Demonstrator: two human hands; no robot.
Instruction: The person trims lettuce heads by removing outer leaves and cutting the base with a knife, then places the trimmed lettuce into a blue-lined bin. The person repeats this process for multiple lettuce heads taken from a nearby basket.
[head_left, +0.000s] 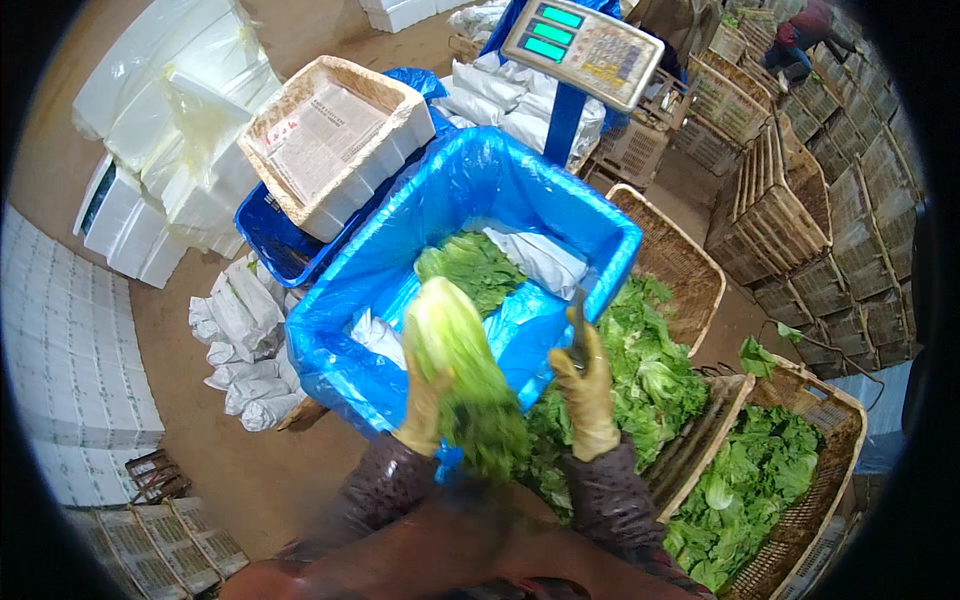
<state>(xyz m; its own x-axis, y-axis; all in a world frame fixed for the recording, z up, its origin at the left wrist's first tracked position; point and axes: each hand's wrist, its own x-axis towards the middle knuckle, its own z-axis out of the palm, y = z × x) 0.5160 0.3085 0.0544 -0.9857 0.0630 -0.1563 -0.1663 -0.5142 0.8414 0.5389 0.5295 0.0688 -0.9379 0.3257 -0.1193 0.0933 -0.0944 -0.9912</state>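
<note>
My left hand (421, 401), in a yellowish glove, grips a long head of leafy lettuce (450, 330). Its pale base points away from me, and its blurred green leaves hang toward my apron. Below it is a crate lined with blue plastic film (330, 322). Another lettuce head (472, 270) lies inside that crate beside a white wrapped bundle (544, 259); more white wrapping (379, 336) shows at the near left. My right hand (585, 397), gloved too, holds a small dark knife (578, 330) upright by the crate's right rim, apart from the lettuce.
Loose lettuce leaves (652, 367) heap up at my right, with a crate of leaves (750, 480) beyond. A scale display (581, 52) stands behind the blue-lined crate. At the left are a foam box (259, 161) and white bundles (247, 352). A person (806, 37) bends among crates.
</note>
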